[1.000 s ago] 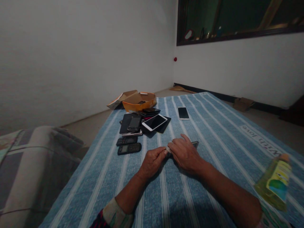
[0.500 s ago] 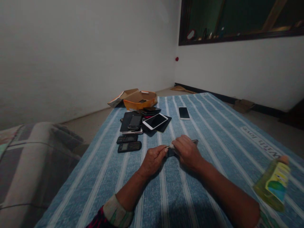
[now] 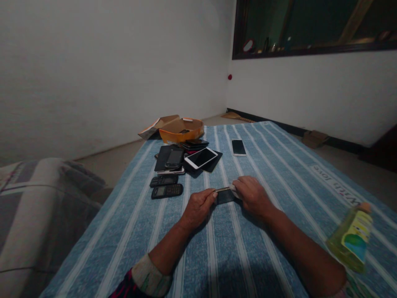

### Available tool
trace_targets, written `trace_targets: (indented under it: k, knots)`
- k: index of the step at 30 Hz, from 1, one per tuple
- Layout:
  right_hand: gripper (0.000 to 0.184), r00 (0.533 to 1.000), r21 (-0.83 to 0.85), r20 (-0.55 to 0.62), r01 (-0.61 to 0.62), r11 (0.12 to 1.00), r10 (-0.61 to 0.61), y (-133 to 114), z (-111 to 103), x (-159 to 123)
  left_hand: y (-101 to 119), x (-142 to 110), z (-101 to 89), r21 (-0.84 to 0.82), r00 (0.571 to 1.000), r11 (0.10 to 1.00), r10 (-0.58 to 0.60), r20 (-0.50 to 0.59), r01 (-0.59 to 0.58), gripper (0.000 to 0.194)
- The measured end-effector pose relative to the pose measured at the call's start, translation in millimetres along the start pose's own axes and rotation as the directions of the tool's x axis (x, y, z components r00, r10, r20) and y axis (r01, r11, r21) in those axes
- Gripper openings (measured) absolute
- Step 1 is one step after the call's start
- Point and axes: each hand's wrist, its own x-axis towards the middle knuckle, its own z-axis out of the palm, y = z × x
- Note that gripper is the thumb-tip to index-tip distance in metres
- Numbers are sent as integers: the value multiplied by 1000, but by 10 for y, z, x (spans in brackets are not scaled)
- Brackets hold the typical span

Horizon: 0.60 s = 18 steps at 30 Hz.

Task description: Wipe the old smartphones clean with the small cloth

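Observation:
A dark smartphone (image 3: 225,196) is held low over the striped cloth, tilted so that its thin edge faces up. My left hand (image 3: 198,209) grips its left end between thumb and fingers. At the phone's right end, my right hand (image 3: 252,196) is closed around a small white wad, perhaps tissue or cloth (image 3: 235,191), pressed to the phone's edge. Most of the wad is hidden by the fingers. Left of my hands lie two black keypad phones (image 3: 166,191), side by side. Behind them, a white smartphone (image 3: 201,158) rests on a dark flat piece.
A blue striped cloth (image 3: 149,265) covers the surface. Several dark phones and flat cases (image 3: 163,157) are piled near an open orange box (image 3: 182,134). Another white phone (image 3: 238,147) lies far right of the pile. A bottle of yellow-green liquid (image 3: 350,240) is at the right.
My right hand has slid to the right along the phone's edge with the white wad, uncovering more of the phone. My left hand keeps its grip. The view has shifted slightly.

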Motion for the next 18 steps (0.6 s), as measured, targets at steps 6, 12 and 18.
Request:
trace_targets:
  k: [6, 12, 18]
  knots:
    - [18, 999, 11, 15, 40, 999, -40, -308, 78, 127, 24, -7, -4, -16, 999, 999, 32, 4, -32, 37]
    - [19, 1000, 13, 25, 3, 1000, -4, -33, -55, -44, -3, 8, -13, -19, 1000, 1000, 5, 13, -4, 37]
    - [19, 997, -29, 14, -71, 997, 71, 150, -65, -115, -21, 14, 0, 28, 1000, 1000, -7, 3, 7, 41]
